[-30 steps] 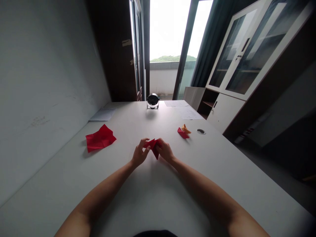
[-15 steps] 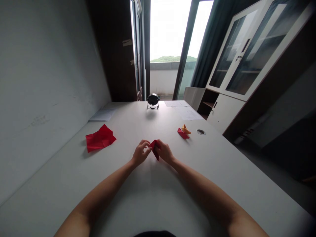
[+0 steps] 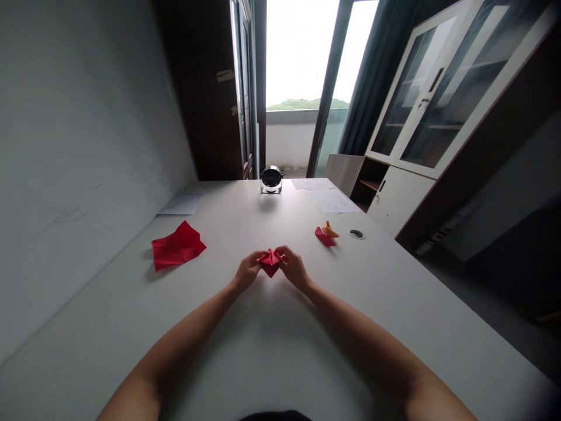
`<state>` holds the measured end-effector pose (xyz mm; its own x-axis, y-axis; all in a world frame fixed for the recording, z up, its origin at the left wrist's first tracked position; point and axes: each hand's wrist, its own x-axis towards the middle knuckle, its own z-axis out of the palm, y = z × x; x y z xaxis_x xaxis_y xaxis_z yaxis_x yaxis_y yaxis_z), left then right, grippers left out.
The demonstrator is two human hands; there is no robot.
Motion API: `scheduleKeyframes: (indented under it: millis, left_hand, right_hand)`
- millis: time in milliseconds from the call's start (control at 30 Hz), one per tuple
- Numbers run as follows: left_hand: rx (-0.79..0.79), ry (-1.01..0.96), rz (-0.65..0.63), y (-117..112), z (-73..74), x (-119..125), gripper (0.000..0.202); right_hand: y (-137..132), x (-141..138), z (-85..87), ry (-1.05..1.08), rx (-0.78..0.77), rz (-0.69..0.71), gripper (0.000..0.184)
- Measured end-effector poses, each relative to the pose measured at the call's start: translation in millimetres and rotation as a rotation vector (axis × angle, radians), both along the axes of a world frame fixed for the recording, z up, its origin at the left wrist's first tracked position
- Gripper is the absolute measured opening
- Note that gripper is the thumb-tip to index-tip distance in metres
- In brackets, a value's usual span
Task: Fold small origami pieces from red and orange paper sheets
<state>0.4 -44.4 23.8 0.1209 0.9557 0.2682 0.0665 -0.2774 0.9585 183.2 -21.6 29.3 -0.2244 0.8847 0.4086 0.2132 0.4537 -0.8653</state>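
A small folded red paper piece (image 3: 270, 261) is held just above the white table (image 3: 272, 351), in front of me at the middle. My left hand (image 3: 248, 272) pinches its left side with closed fingers. My right hand (image 3: 293, 268) pinches its right side, fingers closed too. The paper is spread out between the two hands, with a point sticking up in the middle.
A crumpled red paper sheet (image 3: 177, 246) lies at the left. Small red and orange folded figures (image 3: 326, 234) sit at the right beside a round cable hole (image 3: 356, 234). A small fan (image 3: 271, 179) and white papers (image 3: 183, 203) lie at the far end.
The red paper, a narrow folded shape hanging down between the hands before, is now pulled open sideways. Both hands stayed in about the same place.
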Motion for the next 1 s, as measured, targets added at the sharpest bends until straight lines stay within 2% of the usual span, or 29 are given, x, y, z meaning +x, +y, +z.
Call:
scheduleKeyframes:
  millis: [133,367,467,667,800,1000]
  left_hand:
    - [-0.073,-0.178,-0.047,7.9,-7.8,-4.0,0.031]
    - [-0.079,-0.225,0.080,14.1,-12.7,-12.5,0.028]
    - [-0.090,-0.230,0.071,13.9,-10.7,-13.6,0.028]
    - [-0.196,-0.254,-0.096,8.6,-6.0,-10.4,0.033]
    - [-0.180,-0.269,-0.063,6.4,-4.2,-8.0,0.035]
    - [-0.136,-0.292,-0.055,7.0,-2.1,-9.5,0.040]
  right_hand:
    - [2.7,-1.0,-3.8,0.091,-0.093,0.084,0.020]
    - [4.9,-3.1,-7.5,0.190,-0.179,0.287,0.027]
    - [6.2,-2.4,-6.6,0.206,-0.182,0.274,0.024]
    - [10.4,0.1,-7.8,0.210,-0.129,0.156,0.019]
    - [11.9,0.5,-11.7,0.178,-0.131,0.120,0.017]
    - [11.7,0.6,-12.6,0.159,-0.168,0.189,0.024]
